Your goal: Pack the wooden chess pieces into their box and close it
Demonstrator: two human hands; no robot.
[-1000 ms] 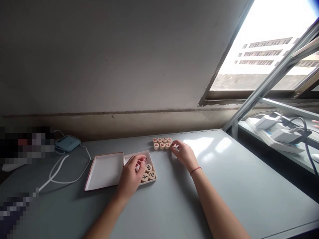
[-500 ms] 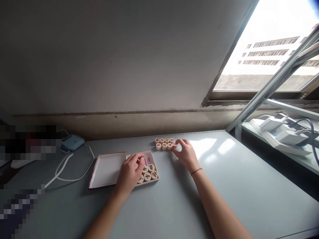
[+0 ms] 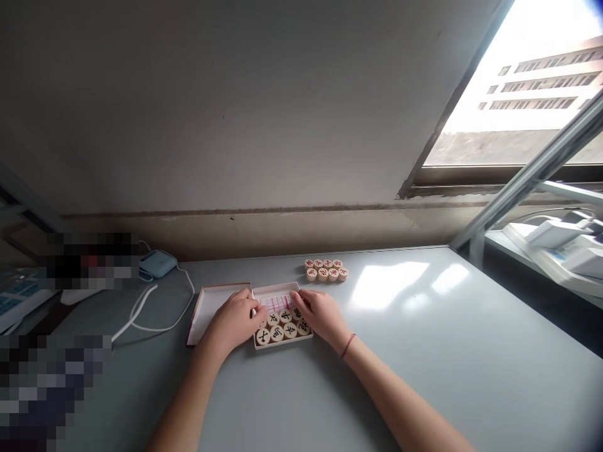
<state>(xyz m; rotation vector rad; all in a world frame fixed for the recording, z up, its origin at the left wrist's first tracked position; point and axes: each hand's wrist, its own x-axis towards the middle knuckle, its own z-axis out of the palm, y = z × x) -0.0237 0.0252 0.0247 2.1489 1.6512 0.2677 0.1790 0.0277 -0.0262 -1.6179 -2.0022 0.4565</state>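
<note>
A shallow white box (image 3: 282, 344) holds round wooden Chinese chess pieces (image 3: 276, 333) with black characters, in rows at its near side. Behind those pieces, a sheet with pink lines (image 3: 277, 304) shows on the box floor. My left hand (image 3: 238, 317) is closed at the box's left wall, its thumb over the rim and its fingers partly hidden. At the right wall is my right hand (image 3: 323, 312), thumb inside the rim and fingers outside. Beyond the box, red-lettered Chinese chess pieces (image 3: 323, 274) stand in two short rows on the table.
The box lid (image 3: 211, 301) lies inside up, left of the box and partly under my left hand. A light blue device (image 3: 160, 263) with a white cable (image 3: 191, 289) sits at the back left. White plugs (image 3: 556, 232) rest on a shelf at right.
My right hand has left the red-lettered pieces and come back to the box's right wall. My left hand has drawn back from over the box to its left side. The view has shifted.
</note>
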